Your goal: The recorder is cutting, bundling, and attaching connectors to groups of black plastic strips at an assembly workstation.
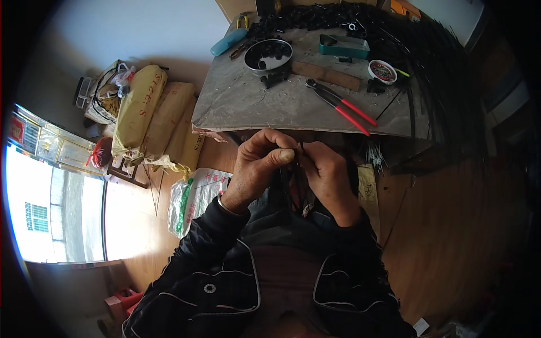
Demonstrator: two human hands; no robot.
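My left hand and my right hand meet in front of the table's near edge, their fingertips almost touching. Both are closed in a pinch. Thin black strips hang down between them, and their upper end reaches my right fingertips. What my left thumb and forefinger pinch is too small to make out. Beyond the hands, pliers with red handles lie on the grey tabletop, jaws pointing away to the left.
On the table stand a metal bowl of black parts, a green tin and a small white bowl. A wooden strip lies between them. Black pieces heap along the back; long black rods droop at right. Full sacks stand left.
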